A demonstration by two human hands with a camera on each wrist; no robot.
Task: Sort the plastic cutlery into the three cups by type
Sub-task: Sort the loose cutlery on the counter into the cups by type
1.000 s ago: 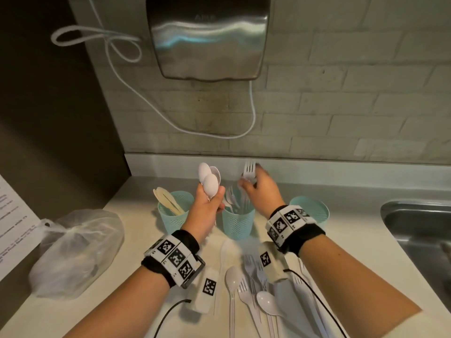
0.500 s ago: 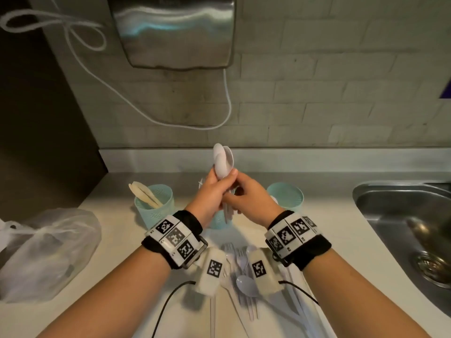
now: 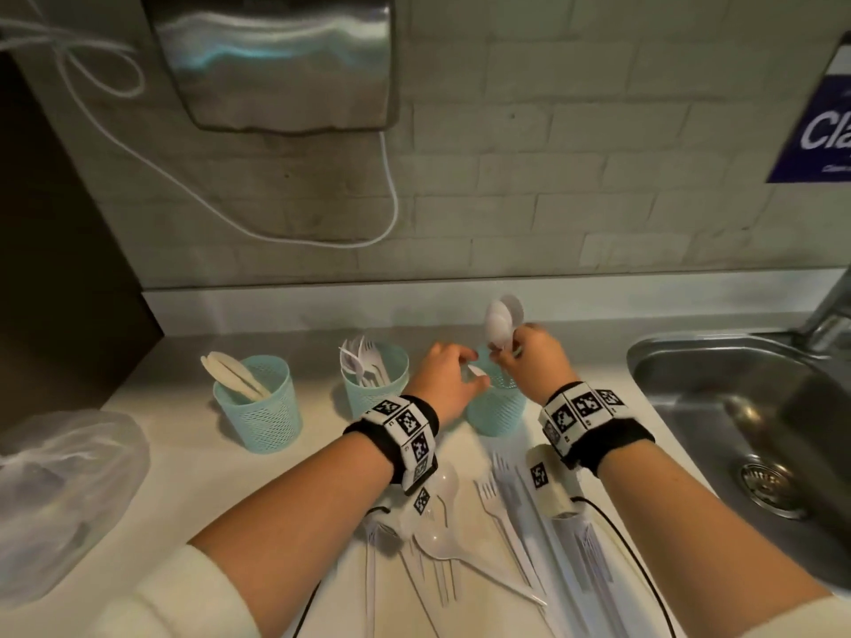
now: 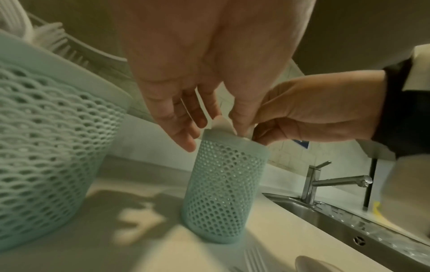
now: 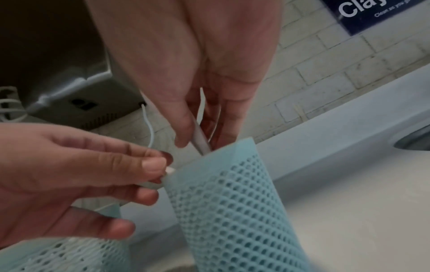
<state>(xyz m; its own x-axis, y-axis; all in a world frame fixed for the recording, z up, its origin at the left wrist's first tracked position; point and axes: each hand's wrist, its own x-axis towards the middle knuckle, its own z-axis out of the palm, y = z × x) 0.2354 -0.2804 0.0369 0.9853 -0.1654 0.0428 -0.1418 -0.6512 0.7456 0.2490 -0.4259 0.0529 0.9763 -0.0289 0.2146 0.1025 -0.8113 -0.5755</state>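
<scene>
Three teal mesh cups stand in a row on the counter. The left cup (image 3: pixel 258 407) holds cream knives and the middle cup (image 3: pixel 375 384) holds white forks. My right hand (image 3: pixel 511 347) pinches a bunch of white spoons (image 3: pixel 504 320), bowls up, with their handles (image 5: pixel 200 136) dipping into the right cup (image 3: pixel 497 407). My left hand (image 3: pixel 474 375) is at that cup's rim (image 4: pixel 223 139), thumb and fingers pinching a small white plastic piece (image 4: pixel 221 123). I cannot tell what kind of piece it is.
Loose white forks, spoons and knives (image 3: pixel 460 545) lie on the counter under my wrists. A steel sink (image 3: pixel 737 407) with a faucet (image 4: pixel 325 180) is close on the right. A clear plastic bag (image 3: pixel 60 490) sits at the left, and a hand dryer (image 3: pixel 276 62) hangs on the wall.
The spoons passed from my left hand to my right hand. Both hands moved right from the middle cup to the right cup, and the spoons came down into it.
</scene>
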